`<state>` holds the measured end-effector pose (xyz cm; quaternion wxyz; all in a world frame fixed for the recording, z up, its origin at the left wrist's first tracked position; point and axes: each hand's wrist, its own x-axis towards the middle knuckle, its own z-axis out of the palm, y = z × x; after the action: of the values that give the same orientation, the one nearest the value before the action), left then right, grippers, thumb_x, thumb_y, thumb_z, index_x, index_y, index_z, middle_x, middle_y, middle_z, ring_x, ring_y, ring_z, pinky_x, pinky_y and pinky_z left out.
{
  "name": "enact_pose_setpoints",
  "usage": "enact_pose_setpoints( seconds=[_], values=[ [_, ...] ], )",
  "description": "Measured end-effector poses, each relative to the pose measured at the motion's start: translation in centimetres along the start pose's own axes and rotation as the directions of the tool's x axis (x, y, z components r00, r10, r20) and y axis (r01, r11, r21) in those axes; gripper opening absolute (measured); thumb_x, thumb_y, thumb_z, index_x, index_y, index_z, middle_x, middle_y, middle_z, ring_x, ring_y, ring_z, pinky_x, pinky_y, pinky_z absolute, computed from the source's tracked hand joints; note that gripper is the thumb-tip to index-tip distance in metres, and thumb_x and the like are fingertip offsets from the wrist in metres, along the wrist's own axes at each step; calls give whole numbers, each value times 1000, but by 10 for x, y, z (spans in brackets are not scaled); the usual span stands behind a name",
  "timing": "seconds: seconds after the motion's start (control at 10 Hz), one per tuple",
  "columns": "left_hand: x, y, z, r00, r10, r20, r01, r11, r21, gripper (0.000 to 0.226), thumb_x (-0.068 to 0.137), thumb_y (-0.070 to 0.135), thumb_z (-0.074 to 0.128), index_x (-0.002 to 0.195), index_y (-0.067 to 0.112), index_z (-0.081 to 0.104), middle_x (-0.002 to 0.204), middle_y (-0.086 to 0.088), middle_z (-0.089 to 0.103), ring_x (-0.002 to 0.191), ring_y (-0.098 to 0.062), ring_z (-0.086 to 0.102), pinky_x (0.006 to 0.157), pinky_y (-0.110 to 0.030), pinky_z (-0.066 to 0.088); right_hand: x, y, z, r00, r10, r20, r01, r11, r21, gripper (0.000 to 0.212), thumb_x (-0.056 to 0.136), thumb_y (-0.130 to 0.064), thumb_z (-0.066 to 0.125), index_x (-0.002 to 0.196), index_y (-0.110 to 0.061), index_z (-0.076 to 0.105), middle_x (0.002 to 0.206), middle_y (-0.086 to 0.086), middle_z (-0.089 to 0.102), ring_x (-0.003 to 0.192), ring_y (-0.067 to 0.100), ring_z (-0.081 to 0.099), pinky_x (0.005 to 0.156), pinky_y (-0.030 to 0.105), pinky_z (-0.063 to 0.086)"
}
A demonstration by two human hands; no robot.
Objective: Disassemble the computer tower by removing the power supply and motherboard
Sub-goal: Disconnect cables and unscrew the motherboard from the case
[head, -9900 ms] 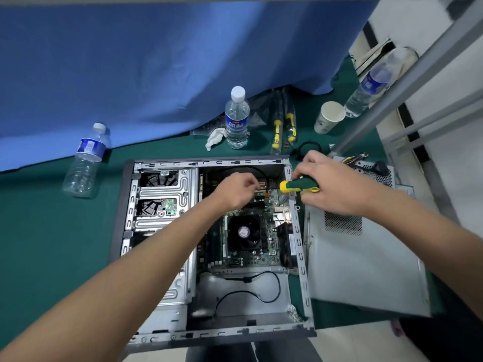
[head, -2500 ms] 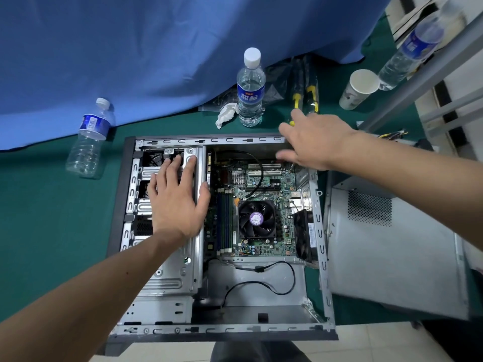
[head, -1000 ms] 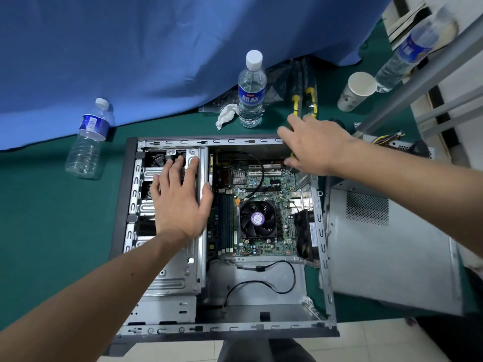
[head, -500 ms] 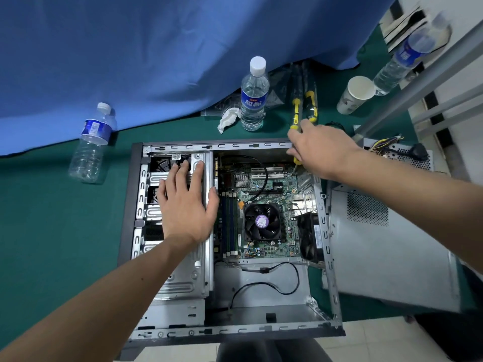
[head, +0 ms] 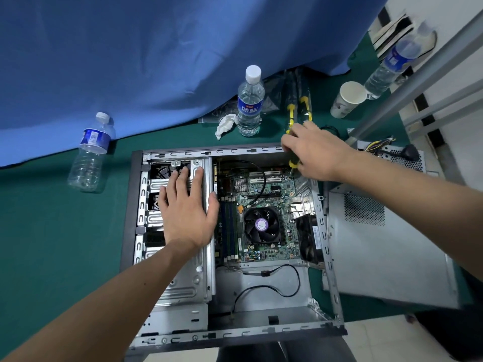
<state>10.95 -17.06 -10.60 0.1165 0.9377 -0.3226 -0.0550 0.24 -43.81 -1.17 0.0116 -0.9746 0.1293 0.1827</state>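
Observation:
The open computer tower (head: 326, 246) lies on its side on the green table. Its green motherboard (head: 264, 202) with a black CPU fan (head: 262, 225) sits in the right half. My left hand (head: 187, 210) rests flat, fingers spread, on the silver drive cage (head: 183, 286). My right hand (head: 312, 150) grips a yellow and green screwdriver (head: 293, 163) at the case's far right corner, its tip pointing down at the board's far edge. A silver power supply (head: 400, 158) with loose coloured wires lies outside the case at the right.
The grey side panel (head: 386, 246) lies right of the case. Behind it stand a water bottle (head: 250, 100), a crumpled tissue (head: 226, 124), more screwdrivers (head: 303, 105) and a paper cup (head: 349, 99). Another bottle (head: 90, 152) lies at the left. Blue cloth hangs behind.
My right hand picked up a screwdriver behind the case and brought it to the motherboard's far right corner. My left hand stayed flat on the drive cage.

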Motion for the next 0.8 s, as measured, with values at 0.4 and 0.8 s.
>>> enact_pose_setpoints(
  seconds=[0.4,0.8],
  values=[
    [0,0,-1,1000,-2,-4,2,1000,0,60,96,53,25,150,26,31,156,-8,30,147,-26,15,117,-51,15,1,-2,-1,999,4,34,-3,999,-33,38,89,-27,64,121,-15,47,117,9,44,105,28,45,71,35,39],
    [0,-1,1,1000,-6,-5,6,1000,10,60,96,53,26,151,27,31,156,-8,30,147,-26,15,117,-51,15,3,-2,-5,998,-13,55,18,996,-92,39,93,-37,59,123,-14,48,120,12,42,102,30,49,75,40,48]
  ],
)
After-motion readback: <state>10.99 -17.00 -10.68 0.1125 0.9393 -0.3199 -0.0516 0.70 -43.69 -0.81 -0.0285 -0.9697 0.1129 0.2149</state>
